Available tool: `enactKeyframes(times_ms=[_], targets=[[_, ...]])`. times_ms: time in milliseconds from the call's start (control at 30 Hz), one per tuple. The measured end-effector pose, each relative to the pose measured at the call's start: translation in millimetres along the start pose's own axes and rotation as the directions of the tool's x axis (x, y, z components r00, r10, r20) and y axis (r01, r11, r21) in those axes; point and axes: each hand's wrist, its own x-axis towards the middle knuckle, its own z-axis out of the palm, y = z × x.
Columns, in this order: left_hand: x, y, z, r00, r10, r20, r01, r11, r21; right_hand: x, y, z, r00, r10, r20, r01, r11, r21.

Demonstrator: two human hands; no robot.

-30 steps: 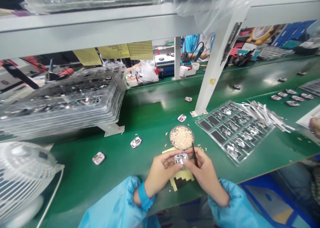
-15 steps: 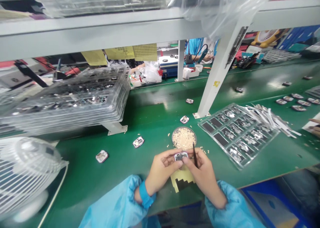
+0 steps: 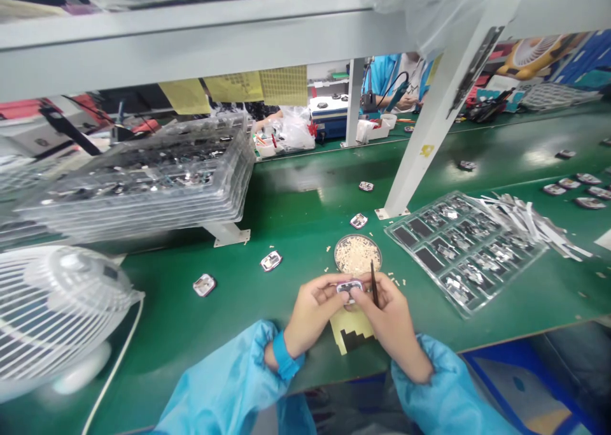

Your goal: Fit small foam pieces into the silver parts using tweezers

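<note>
Both hands meet low in the middle of the head view over a green bench. My left hand and my right hand pinch a small silvery rounded-square part between their fingertips. My right hand also grips dark tweezers, tips pointing up. Just beyond the part stands a round dish of small beige pieces. Under the hands lies a yellow sticker sheet with dark cut-outs. Blue sleeves cover both forearms.
Clear trays of parts lie to the right beside white strips. Loose silvery parts dot the green belt. Stacked clear trays stand left, a white fan at near left. A white post rises behind; another person works far back.
The camera has shifted, so everything sits a little further right and up in view. Both hands stay on the silvery part, which is now tilted more edge-on.
</note>
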Motion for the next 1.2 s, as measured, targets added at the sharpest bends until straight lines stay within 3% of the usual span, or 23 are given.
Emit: enactKeyframes(times_ms=[100, 167, 300, 600, 733, 833, 967, 1067, 1200], targets=[[-1.7, -3.6, 1.3, 0.991, 0.132, 0.002, -0.131, 0.984, 0.118, 1.8, -2.7, 0.4, 0.998, 0.031, 0.054, -0.030, 0.999, -0.016], [-3.3, -5.5, 2.7, 0.979, 0.203, -0.022, -0.189, 0.940, 0.283, 2.6, -4.5, 0.3, 0.999, 0.023, 0.044, -0.020, 0.998, -0.064], [-6.5, -5.6, 6.2, 0.975, 0.217, -0.051, -0.154, 0.821, 0.549, 5.1, -5.1, 0.5, 1.000, -0.018, 0.009, 0.019, 0.993, -0.114], [-12.6, -5.5, 9.7, 0.950, 0.286, -0.124, -0.163, 0.795, 0.585, 7.7, 0.0, 9.3, 0.998, -0.046, 0.031, 0.049, 0.994, -0.093], [-8.4, -14.6, 5.6, 0.968, 0.189, -0.166, -0.093, 0.883, 0.460, 13.0, -1.8, 5.3, 0.999, -0.007, 0.043, 0.015, 0.983, -0.185], [-4.4, -16.7, 4.0, 0.976, 0.139, -0.166, -0.055, 0.901, 0.431, 18.7, -11.9, -6.0, 0.993, -0.093, 0.077, 0.113, 0.940, -0.323], [-3.3, -10.3, 5.6, 0.963, 0.241, -0.123, -0.119, 0.786, 0.606, 24.9, -32.2, -21.0, 0.935, -0.276, 0.224, 0.345, 0.856, -0.384], [-3.6, -6.4, 6.6, 0.957, 0.267, -0.109, -0.139, 0.758, 0.637, 27.4, -38.8, -26.6, 0.875, -0.280, 0.394, 0.441, 0.797, -0.413], [-3.6, -7.1, 6.0, 0.955, 0.281, -0.093, -0.154, 0.741, 0.654, 27.3, -32.3, -30.0, 0.844, -0.311, 0.436, 0.497, 0.758, -0.421]])
